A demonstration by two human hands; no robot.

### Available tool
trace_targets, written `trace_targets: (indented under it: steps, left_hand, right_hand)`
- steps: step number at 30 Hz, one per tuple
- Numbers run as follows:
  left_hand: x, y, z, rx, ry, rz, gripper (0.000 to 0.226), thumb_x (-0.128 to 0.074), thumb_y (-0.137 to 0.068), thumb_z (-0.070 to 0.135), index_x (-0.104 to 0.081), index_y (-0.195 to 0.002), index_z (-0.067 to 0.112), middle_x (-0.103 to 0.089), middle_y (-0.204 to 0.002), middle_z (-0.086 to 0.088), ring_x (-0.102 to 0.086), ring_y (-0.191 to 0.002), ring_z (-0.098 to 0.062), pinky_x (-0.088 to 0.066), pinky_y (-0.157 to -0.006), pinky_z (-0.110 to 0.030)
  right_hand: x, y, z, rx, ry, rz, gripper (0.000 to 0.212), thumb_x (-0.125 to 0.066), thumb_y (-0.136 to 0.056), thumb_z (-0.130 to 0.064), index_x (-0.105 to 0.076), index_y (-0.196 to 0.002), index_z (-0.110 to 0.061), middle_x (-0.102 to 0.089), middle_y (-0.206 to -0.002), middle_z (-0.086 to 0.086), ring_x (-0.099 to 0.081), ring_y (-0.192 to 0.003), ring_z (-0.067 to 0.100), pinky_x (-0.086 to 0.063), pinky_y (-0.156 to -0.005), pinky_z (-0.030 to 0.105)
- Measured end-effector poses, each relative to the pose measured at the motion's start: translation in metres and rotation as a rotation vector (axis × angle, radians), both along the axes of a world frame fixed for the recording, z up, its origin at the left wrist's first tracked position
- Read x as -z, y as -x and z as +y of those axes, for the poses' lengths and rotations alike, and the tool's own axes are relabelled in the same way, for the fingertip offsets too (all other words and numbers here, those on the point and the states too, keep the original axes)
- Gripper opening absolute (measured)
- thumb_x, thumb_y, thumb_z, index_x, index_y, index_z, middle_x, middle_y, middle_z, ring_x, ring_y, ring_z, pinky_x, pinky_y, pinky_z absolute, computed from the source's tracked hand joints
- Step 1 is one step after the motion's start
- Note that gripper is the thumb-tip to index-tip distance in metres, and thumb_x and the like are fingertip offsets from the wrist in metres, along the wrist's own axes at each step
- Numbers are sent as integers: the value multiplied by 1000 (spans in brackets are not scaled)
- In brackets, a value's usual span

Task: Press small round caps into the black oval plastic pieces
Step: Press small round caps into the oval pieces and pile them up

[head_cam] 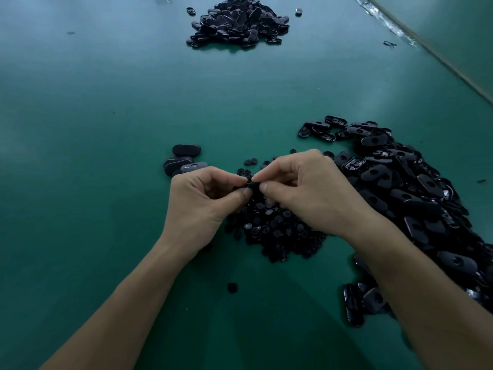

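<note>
My left hand [205, 198] and my right hand [306, 193] meet over the middle of the green table, fingertips together. Between them they pinch one black oval piece [252, 186], mostly hidden by the fingers. Whether a cap is in it I cannot tell. Under and just beyond the hands lies a heap of small round caps [274, 228]. A long pile of black oval pieces [405, 188] with holes stretches along the right side. A few oval pieces [184, 158] lie grouped to the left of the hands.
A second heap of black oval pieces [237, 22] sits at the far middle of the green table [93, 129]. One loose cap [232, 287] lies near me between my forearms. The table's right edge [437, 57] runs diagonally at the upper right.
</note>
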State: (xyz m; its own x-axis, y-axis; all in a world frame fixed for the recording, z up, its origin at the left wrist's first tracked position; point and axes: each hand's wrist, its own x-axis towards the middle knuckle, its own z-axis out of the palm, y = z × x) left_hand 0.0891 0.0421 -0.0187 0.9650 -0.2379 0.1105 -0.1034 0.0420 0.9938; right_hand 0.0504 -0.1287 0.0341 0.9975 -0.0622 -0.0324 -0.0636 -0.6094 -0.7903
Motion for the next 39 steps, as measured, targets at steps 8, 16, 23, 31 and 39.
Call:
trace_targets:
  steps: [8, 16, 23, 31, 39]
  left_hand:
    - [-1, -13, 18, -335, -278, -265, 27, -82, -82, 15, -71, -86, 40, -74, -78, 20, -72, -70, -3, -57, -71, -19]
    - [2, -24, 32, -419, -515, -265, 19, -81, -83, 23, -71, -89, 39, -63, -70, 27, -65, -64, 9, -44, -64, -2]
    - [5, -24, 33, -444, -654, -295, 17, -78, -84, 26, -75, -100, 30, -65, -92, 11, -64, -67, -15, -50, -71, -27]
    - [4, -18, 27, -407, -595, -443, 10, -75, -88, 20, -74, -97, 23, -59, -85, 13, -55, -66, 5, -38, -66, -2]
    - [-4, 1, 4, -81, -177, -186, 12, -71, -85, 31, -73, -97, 34, -76, -82, 9, -73, -70, -11, -58, -62, -25]
  right_hand:
    - [9, -11, -40, 231, 564, 74, 41, -50, -101, -11, -57, -139, -24, -48, -142, 9, -45, -128, 27, -38, -112, 41]
    - [16, -12, -50, 221, 707, 136, 31, -55, -100, -16, -66, -128, -23, -59, -132, 10, -48, -123, 33, -44, -106, 45]
    - [17, -11, -48, 279, 619, 3, 25, -55, -100, -11, -71, -119, -14, -66, -121, 9, -64, -106, 27, -51, -95, 38]
    - [12, -8, -34, 349, 439, -308, 28, -54, -99, -1, -70, -120, -9, -72, -109, 7, -65, -89, 13, -52, -89, 22]
    - [12, 2, 7, 155, -349, -200, 18, -70, -90, -5, -71, -93, -23, -74, -77, -4, -72, -69, 12, -58, -67, 26]
